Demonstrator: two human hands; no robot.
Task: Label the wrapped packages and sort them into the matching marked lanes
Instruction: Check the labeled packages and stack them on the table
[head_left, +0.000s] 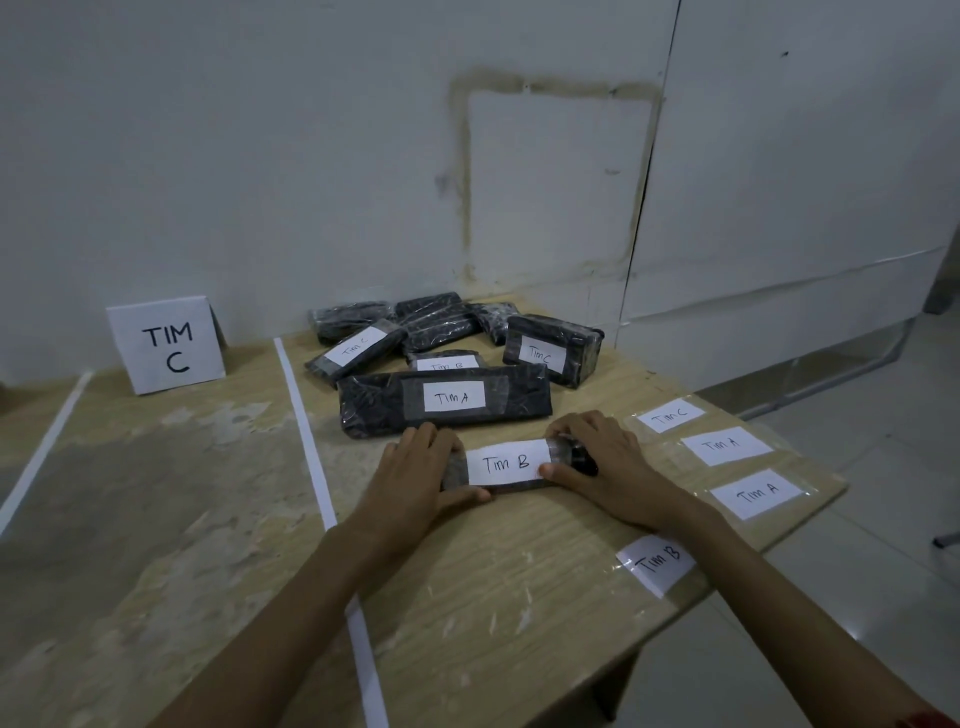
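Package (560, 453), near middle of table (493, 577): black wrap, white label (506, 464) reading "Tim B". Left hand (415, 467) grasps its left end, right hand (602, 462) its right end.

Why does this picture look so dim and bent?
Head view: dim, bluish light; the wide lens bows the dark wall seam and the white tape strip; clear tape over the spare paper labels glints; the label on the black wrapped package is sharp.

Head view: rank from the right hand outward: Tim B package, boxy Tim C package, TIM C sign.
1. Tim B package: in the right hand.
2. boxy Tim C package: back right.
3. TIM C sign: far left.
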